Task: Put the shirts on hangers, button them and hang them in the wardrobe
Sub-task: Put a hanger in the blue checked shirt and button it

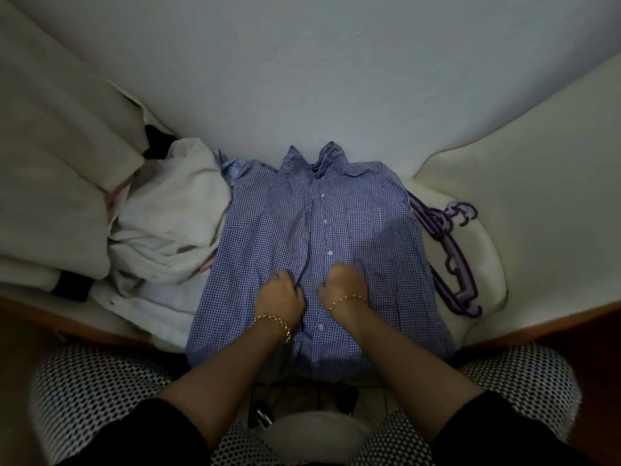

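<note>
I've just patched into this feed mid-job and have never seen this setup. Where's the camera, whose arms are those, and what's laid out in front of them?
There is no machine here. A person works with bare hands, and the single picture comes from a wide-angle camera worn on their head, looking forward and down. The two arms coming up from the bottom edge are theirs.

A blue checked shirt lies front-up on a cream padded surface, with its collar toward the wall. The left hand and the right hand both have their fingers curled on the shirt's front opening, about halfway down the button strip. The fingertips themselves are hidden.

Purple hangers lie to the right of the shirt, and a heap of white clothes lies to its left.
</note>
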